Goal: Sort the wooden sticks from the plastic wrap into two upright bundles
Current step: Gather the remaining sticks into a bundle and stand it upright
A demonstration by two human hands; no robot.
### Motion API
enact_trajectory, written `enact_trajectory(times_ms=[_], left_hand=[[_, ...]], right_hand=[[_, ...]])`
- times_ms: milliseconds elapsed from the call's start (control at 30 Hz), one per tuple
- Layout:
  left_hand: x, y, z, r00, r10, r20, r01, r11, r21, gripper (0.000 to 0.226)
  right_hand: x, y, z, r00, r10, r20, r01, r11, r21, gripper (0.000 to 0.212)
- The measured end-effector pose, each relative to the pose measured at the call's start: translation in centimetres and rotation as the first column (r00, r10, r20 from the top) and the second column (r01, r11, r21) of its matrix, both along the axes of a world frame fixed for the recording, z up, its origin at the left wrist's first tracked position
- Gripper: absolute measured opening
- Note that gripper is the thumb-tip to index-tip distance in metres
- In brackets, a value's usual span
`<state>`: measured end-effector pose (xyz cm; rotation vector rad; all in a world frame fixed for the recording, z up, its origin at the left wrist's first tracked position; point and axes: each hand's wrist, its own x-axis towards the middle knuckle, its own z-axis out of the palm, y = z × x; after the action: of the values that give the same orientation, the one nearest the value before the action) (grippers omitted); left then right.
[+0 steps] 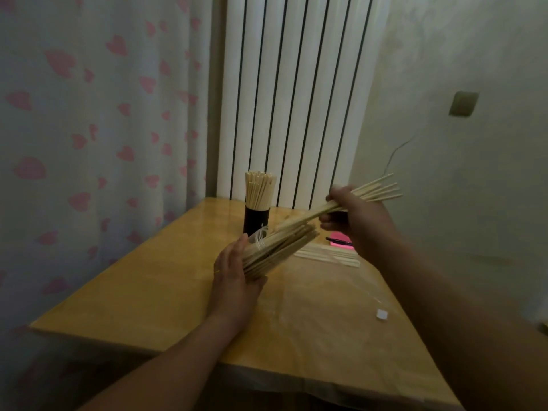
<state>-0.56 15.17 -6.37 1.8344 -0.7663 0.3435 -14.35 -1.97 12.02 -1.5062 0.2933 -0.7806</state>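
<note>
My left hand (234,274) grips a thick bundle of wooden sticks (278,249) above the middle of the wooden table (154,292); clear plastic wrap (261,235) clings to the bundle's upper side. My right hand (353,215) holds several thinner sticks (376,189) that fan out to the upper right, their lower ends still meeting the bundle. A black cylindrical holder (256,219) at the table's far end stands filled with upright sticks (260,189). More sticks (329,256) lie flat on the table under my right hand.
A pink pad with a black pen (341,243) lies at the back right. A clear plastic sheet (326,310) covers the table's right half, with a small white piece (382,314) on it. A white radiator (296,99) and a heart-patterned curtain (103,129) stand behind.
</note>
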Motion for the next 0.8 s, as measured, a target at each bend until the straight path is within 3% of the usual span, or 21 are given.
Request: enact_trajectory(times_ms=[167, 267, 400, 467, 567, 667, 733, 800], left_hand=[[0.1, -0.1, -0.2, 0.998, -0.019, 0.063, 0.017, 1.000, 0.025, 0.105], [0.4, -0.1, -0.3, 0.997, -0.015, 0.071, 0.013, 1.000, 0.027, 0.104], [0.4, -0.1, -0.4, 0.996, -0.008, 0.092, 0.004, 0.999, 0.036, 0.104], [0.4, -0.1, -0.4, 0.996, -0.013, 0.088, 0.010, 0.999, 0.032, 0.104], [0.3, 0.0, -0.4, 0.998, -0.016, 0.063, 0.015, 1.000, 0.007, 0.104], [0.5, -0.1, -0.4, 0.999, 0.000, 0.052, 0.000, 1.000, 0.002, 0.103], [0.5, -0.1, -0.4, 0.999, -0.002, 0.050, 0.002, 1.000, 0.000, 0.104], [0.4, -0.1, -0.4, 0.998, -0.003, 0.064, 0.003, 1.000, 0.000, 0.104]], right_hand=[[2.0, -0.2, -2.0, 0.978, -0.180, -0.109, 0.144, 0.950, -0.279, 0.024], [2.8, -0.4, -3.0, 0.968, -0.194, -0.162, 0.131, 0.933, -0.335, 0.025], [3.6, 0.2, -4.0, 0.975, -0.089, -0.204, 0.028, 0.957, -0.288, 0.023], [4.0, 0.5, -4.2, 0.977, -0.021, -0.213, -0.032, 0.970, -0.241, 0.034], [4.5, 0.2, -4.1, 0.987, -0.083, -0.138, 0.065, 0.989, -0.135, 0.060], [3.9, -0.2, -3.0, 0.982, -0.188, 0.032, 0.187, 0.982, 0.014, 0.062], [3.5, 0.1, -2.7, 0.967, -0.246, 0.068, 0.254, 0.955, -0.152, 0.052], [3.2, 1.3, -2.9, 0.977, -0.211, 0.009, 0.194, 0.884, -0.426, 0.049]])
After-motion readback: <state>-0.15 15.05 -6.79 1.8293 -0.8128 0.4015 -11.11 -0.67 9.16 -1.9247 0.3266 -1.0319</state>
